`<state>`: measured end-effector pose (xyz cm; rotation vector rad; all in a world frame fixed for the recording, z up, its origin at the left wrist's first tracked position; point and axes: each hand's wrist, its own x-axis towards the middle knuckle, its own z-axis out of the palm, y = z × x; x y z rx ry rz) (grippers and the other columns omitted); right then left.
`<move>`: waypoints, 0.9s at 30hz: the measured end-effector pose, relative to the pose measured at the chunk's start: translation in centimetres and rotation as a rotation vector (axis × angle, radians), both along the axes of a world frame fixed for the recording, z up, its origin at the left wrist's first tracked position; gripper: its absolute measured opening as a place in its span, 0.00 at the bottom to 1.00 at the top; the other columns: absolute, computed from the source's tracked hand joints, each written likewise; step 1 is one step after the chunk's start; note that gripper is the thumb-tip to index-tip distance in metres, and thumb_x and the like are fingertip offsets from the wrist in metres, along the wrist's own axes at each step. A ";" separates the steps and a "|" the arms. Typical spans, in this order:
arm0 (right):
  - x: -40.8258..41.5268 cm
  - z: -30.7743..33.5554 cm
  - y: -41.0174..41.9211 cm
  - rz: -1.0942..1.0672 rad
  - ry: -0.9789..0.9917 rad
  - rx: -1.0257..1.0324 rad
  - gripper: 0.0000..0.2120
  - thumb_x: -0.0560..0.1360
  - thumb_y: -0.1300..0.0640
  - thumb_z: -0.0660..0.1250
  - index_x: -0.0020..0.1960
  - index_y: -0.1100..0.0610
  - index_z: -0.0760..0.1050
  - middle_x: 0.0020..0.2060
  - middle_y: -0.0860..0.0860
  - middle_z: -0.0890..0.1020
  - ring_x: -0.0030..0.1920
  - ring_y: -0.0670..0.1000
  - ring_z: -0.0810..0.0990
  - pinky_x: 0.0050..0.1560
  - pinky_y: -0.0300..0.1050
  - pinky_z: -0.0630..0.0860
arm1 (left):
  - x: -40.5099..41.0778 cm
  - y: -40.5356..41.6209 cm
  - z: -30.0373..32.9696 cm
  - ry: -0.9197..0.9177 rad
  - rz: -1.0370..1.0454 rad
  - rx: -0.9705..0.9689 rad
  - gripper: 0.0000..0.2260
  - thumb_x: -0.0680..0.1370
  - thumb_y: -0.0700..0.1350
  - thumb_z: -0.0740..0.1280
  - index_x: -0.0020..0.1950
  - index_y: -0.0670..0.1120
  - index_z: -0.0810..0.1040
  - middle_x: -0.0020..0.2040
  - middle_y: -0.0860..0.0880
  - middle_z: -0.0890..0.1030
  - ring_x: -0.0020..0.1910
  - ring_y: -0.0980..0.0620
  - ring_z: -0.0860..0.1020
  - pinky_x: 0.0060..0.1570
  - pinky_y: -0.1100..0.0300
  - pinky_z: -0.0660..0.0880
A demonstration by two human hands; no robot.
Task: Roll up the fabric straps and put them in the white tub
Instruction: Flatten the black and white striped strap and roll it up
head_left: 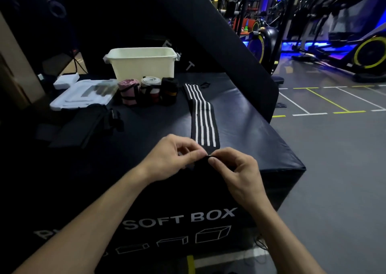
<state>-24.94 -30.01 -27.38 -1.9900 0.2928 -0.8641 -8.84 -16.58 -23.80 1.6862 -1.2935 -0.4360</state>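
Now we pinch near end of striped strap (203,115) with left hand (174,155) and right hand (234,169), fingers curled tight, starting roll; white tub (144,64) waits beyond.

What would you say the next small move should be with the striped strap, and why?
Probably start turning the near end over itself. Both the left hand and right hand pinch that end, while the striped strap lies flat and unrolled on the soft box, short of the white tub.
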 end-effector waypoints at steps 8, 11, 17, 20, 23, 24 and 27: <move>-0.2 -0.1 2.0 -0.116 0.030 -0.029 0.02 0.76 0.57 0.74 0.46 0.51 0.84 0.40 0.44 0.86 0.42 0.47 0.85 0.48 0.53 0.82 | -1.0 2.4 -2.2 -0.195 0.133 -0.143 0.06 0.74 0.45 0.79 0.50 0.52 0.88 0.43 0.59 0.86 0.42 0.57 0.84 0.46 0.56 0.80; -0.6 0.0 2.5 -0.121 0.062 -0.016 0.02 0.76 0.57 0.75 0.47 0.51 0.85 0.42 0.44 0.87 0.44 0.46 0.86 0.51 0.54 0.82 | -1.0 2.5 -2.6 -0.251 0.119 -0.167 0.05 0.75 0.45 0.78 0.50 0.52 0.88 0.43 0.58 0.86 0.42 0.57 0.83 0.46 0.56 0.79; -1.9 0.7 2.3 -0.201 0.152 -0.155 0.02 0.71 0.54 0.79 0.43 0.50 0.87 0.45 0.43 0.84 0.48 0.43 0.84 0.52 0.38 0.79 | -1.0 2.3 -3.1 -0.337 0.101 -0.129 0.05 0.75 0.52 0.74 0.49 0.55 0.86 0.43 0.60 0.84 0.43 0.59 0.82 0.46 0.52 0.79; -2.4 0.9 2.3 -0.205 0.208 -0.165 0.02 0.71 0.53 0.79 0.44 0.49 0.87 0.42 0.43 0.83 0.45 0.43 0.83 0.47 0.33 0.75 | -1.2 2.2 -3.2 -0.368 0.122 -0.070 0.09 0.74 0.59 0.69 0.50 0.59 0.84 0.44 0.61 0.83 0.44 0.59 0.80 0.47 0.51 0.79; -2.4 1.0 2.3 -0.206 0.228 -0.168 0.02 0.71 0.53 0.79 0.42 0.50 0.87 0.38 0.43 0.84 0.40 0.44 0.83 0.41 0.33 0.74 | -1.1 2.1 -3.1 -0.382 0.127 -0.048 0.10 0.74 0.61 0.68 0.51 0.61 0.83 0.43 0.62 0.82 0.44 0.60 0.79 0.47 0.50 0.78; -2.3 1.0 2.2 -0.215 0.233 -0.156 0.03 0.71 0.52 0.79 0.41 0.50 0.86 0.36 0.44 0.84 0.38 0.44 0.83 0.39 0.34 0.75 | -1.1 2.1 -3.1 -0.382 0.127 -0.043 0.10 0.74 0.61 0.68 0.50 0.61 0.83 0.42 0.63 0.82 0.44 0.60 0.79 0.47 0.50 0.78; -2.2 1.0 2.0 -0.222 0.265 -0.121 0.06 0.71 0.50 0.79 0.39 0.50 0.83 0.34 0.45 0.84 0.36 0.44 0.82 0.37 0.36 0.75 | -0.9 2.0 -2.9 -0.365 0.124 -0.020 0.10 0.74 0.61 0.67 0.50 0.61 0.83 0.41 0.66 0.81 0.43 0.60 0.79 0.47 0.51 0.78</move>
